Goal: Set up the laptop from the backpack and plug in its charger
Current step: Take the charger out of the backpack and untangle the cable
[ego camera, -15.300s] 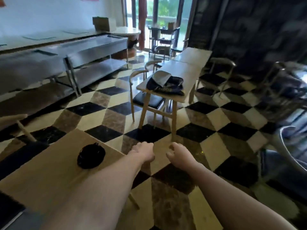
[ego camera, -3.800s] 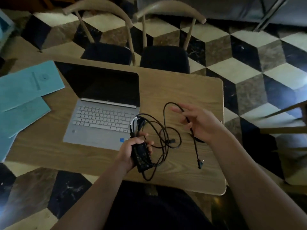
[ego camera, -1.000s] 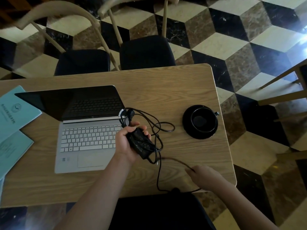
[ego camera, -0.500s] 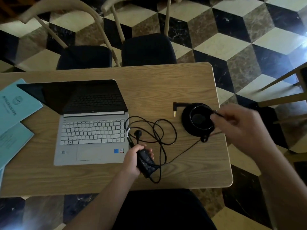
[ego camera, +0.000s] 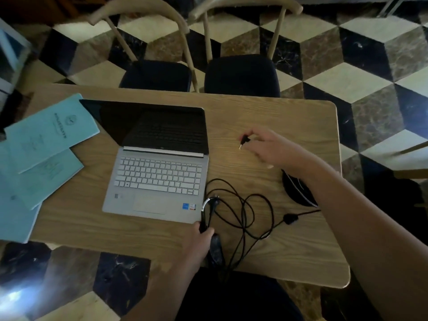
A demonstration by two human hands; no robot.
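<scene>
A silver laptop (ego camera: 157,179) lies open on the wooden table (ego camera: 266,117), its screen dark. My right hand (ego camera: 268,149) pinches the charger's small angled plug (ego camera: 243,141) just right of the laptop's screen, the plug's tip pointing down. My left hand (ego camera: 201,242) grips the black charger brick (ego camera: 215,250) and a cable at the table's near edge, beside the laptop's front right corner. The black cable (ego camera: 243,214) lies in loose loops between my hands.
Blue booklets (ego camera: 46,140) lie left of the laptop. A black round dish (ego camera: 298,191) sits partly under my right forearm. Two wooden chairs with dark seats (ego camera: 240,72) stand at the table's far side. The floor is patterned in black, brown and cream tiles.
My right hand carried the plug left from the black dish toward the laptop's right side. My left hand slid with the brick toward the near table edge.
</scene>
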